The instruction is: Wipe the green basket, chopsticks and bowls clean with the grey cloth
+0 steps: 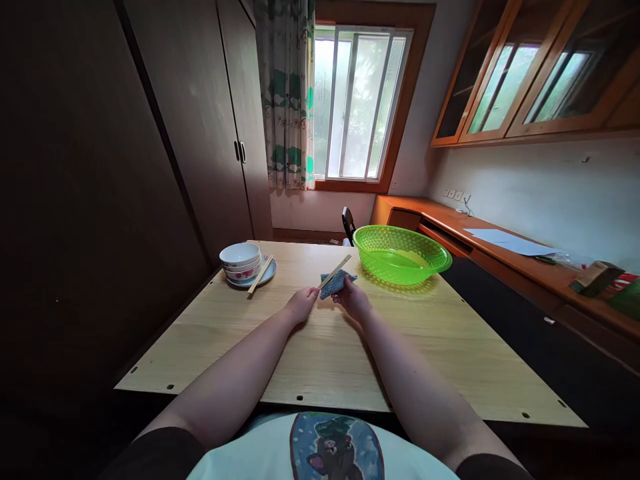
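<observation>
Over the middle of the table, my left hand [303, 303] is closed on the lower end of some light wooden chopsticks [341, 263], which slant up to the right. How many are in the bundle I cannot tell. My right hand [354, 299] grips a blue patterned cloth [330, 285], its thumb on top. The cloth lies against the chopsticks, just beyond my left fingertips. To the left, stacked bowls [240, 255] with a red flower pattern stand on a plate [271, 272]. More chopsticks [260, 277] rest across that plate's right rim.
A translucent green basin [404, 267] stands at the table's back right. The light wooden table [215, 347] has a dark chair [347, 223] behind it. Along the right wall runs a wooden desk [440, 212] with white papers [510, 241]. A dark wardrobe [200, 120] flanks the left.
</observation>
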The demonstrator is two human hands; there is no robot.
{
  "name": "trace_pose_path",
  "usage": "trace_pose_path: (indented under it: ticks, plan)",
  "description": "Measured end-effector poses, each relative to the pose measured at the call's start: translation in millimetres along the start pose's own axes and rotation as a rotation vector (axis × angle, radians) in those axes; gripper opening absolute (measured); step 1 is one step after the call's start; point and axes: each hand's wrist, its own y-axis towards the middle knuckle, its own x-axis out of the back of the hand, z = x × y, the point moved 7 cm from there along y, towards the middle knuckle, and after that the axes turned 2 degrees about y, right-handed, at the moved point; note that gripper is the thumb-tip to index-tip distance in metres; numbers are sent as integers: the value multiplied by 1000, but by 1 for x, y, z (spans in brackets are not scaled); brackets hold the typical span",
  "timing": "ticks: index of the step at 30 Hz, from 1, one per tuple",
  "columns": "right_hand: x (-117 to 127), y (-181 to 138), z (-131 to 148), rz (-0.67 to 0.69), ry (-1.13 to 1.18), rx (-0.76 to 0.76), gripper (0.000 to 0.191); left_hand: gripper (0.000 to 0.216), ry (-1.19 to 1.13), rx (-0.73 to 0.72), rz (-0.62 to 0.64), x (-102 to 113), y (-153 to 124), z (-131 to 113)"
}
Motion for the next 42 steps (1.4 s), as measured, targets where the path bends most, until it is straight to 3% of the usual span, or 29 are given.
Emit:
trace_pose_path:
  ticks: [5,15,22,32,34,37,42]
  plan:
    - [8,2,-4,-101,-140,73,35,42,-14,-44,54,-3,-1,-4]
    - [23,5,2,-254,-128,129,25,37,53,-42,121,-3,-5,-8]
    - [32,-3,17,-411,47,195,23,36,107,-40,166,-5,-5,-10]
    - [83,-15,45,-775,285,324,14,34,91,18,148,0,-6,-4]
    - [80,-12,47,-730,310,349,19,34,74,42,117,1,-4,-1]
    - [55,-3,45,-525,289,342,23,34,46,74,84,-1,-1,4]
    - [9,0,22,-219,197,198,30,35,27,44,100,-6,-1,1]
